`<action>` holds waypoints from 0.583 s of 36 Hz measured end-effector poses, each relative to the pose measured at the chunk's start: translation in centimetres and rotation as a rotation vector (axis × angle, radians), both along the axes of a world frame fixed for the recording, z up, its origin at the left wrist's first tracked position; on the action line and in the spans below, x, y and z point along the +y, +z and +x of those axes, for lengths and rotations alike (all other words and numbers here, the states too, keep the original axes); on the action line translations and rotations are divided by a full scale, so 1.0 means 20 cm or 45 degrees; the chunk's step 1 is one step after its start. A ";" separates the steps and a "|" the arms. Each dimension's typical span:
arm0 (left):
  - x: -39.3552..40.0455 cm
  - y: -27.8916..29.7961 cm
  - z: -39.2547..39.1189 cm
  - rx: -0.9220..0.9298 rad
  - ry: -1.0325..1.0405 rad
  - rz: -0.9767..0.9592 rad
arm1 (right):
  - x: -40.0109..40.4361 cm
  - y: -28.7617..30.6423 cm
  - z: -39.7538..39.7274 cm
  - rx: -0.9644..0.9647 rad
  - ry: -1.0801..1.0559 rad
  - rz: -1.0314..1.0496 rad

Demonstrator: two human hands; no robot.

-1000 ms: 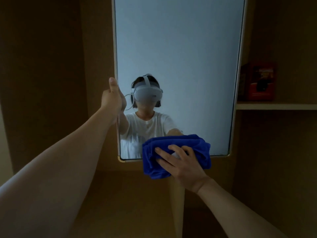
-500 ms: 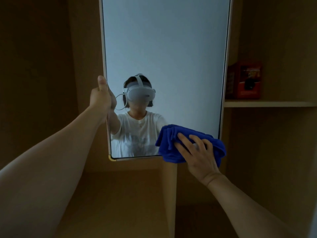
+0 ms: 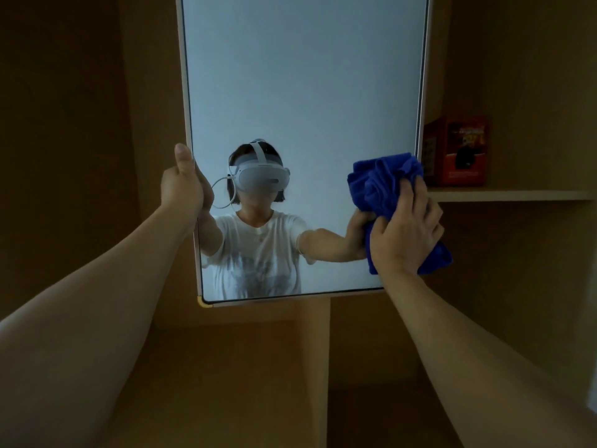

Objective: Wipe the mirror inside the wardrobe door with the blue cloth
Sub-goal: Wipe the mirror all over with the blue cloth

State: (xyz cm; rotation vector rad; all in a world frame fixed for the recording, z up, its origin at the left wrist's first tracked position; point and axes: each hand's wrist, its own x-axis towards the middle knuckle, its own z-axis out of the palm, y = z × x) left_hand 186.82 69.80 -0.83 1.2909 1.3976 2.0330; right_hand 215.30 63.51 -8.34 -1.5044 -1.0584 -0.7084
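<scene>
blue terry cloth [image 3: 384, 185], soft and bunched into a thick wad, sits under my right hand [image 3: 405, 234], pressed against the tall frameless-looking mirror panel [image 3: 303, 92] near its right edge, above the lower corner. my right fingers [image 3: 408, 202] curl over the wad and grip it, folds spilling out above my fingertips and below my wrist. i judge it light and limp, so it needs a spread palm behind it rather than a pinch, or it will just fold and skid on the slick glass. my left hand [image 3: 182, 185] clasps the mirror's left edge, thumb up along the pale rim, fingers wrapped behind. the glass is stiff, smooth and likely fragile, and the door probably swings, so the edge beside my left thumb seems the right place to steady it. just past my right fingertips, a red cardboard box [image 3: 458, 150] stands on a wooden shelf [image 3: 517, 195].
</scene>
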 end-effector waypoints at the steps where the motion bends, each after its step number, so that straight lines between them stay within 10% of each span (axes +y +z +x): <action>1: -0.01 0.00 0.00 0.004 0.002 0.002 | 0.00 0.00 0.00 0.015 -0.002 0.004; 21: -0.10 0.00 0.06 -0.030 -0.030 0.042 | -0.05 -0.44 -0.17 0.543 0.038 0.062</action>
